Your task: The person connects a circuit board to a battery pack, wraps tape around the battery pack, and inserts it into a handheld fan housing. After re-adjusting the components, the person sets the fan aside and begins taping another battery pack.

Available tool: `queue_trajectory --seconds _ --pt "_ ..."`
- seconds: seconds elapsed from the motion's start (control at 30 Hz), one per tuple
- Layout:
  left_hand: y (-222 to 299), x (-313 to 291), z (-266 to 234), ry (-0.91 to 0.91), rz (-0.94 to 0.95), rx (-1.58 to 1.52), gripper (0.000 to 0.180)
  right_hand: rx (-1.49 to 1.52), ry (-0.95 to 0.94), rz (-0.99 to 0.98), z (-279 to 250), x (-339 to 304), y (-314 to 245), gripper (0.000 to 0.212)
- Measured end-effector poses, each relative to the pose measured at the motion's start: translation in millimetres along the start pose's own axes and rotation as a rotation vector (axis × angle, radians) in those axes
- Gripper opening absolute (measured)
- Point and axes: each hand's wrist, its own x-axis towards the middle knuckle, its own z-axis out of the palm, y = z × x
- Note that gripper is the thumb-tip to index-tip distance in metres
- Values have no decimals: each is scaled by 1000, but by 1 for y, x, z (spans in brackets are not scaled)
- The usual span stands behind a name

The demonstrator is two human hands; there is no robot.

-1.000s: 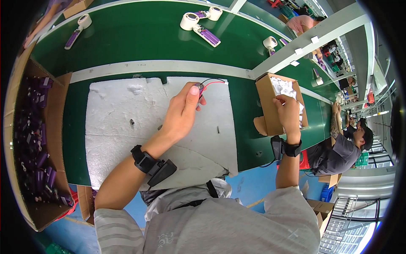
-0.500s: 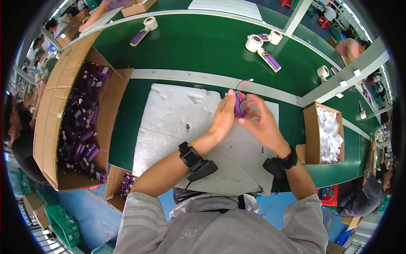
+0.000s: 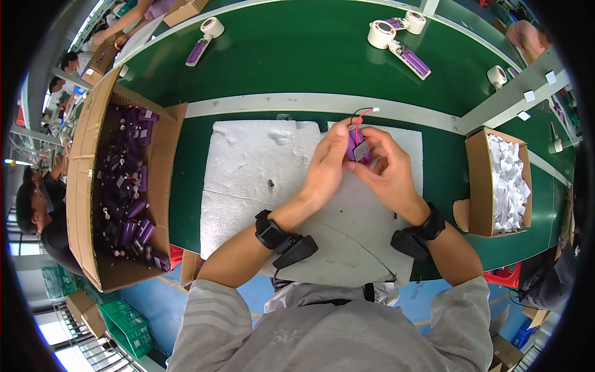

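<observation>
A purple battery pack [image 3: 357, 146] with red and black wires sticking up is held between both hands above a white foam sheet [image 3: 260, 173]. My left hand [image 3: 327, 164] grips its left side. My right hand [image 3: 385, 168] presses a small white label against its front with thumb and fingers. Both wrists carry black bands.
A large cardboard box [image 3: 93, 155] of purple battery packs stands at the left. A smaller box [image 3: 474, 180] of white paper slips is at the right. Tape rolls [image 3: 379, 34] and purple packs [image 3: 198, 51] lie on the green belt behind. Other people sit at the left and top.
My right hand left the slip box on the right and joined the left hand on the battery pack. The view swung left, bringing the big box into sight.
</observation>
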Motion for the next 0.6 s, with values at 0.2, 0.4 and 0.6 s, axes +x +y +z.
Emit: queue_trajectory --seconds 0.2,0.4,0.6 --pt "2 -3 -5 26 78 254 44 63 15 13 5 1 1 49" --pt "-6 -1 -3 86 132 371 39 202 16 49 4 -6 6 44" --pt "-14 2 -6 24 159 152 39 233 3 111 0 -5 8 45"
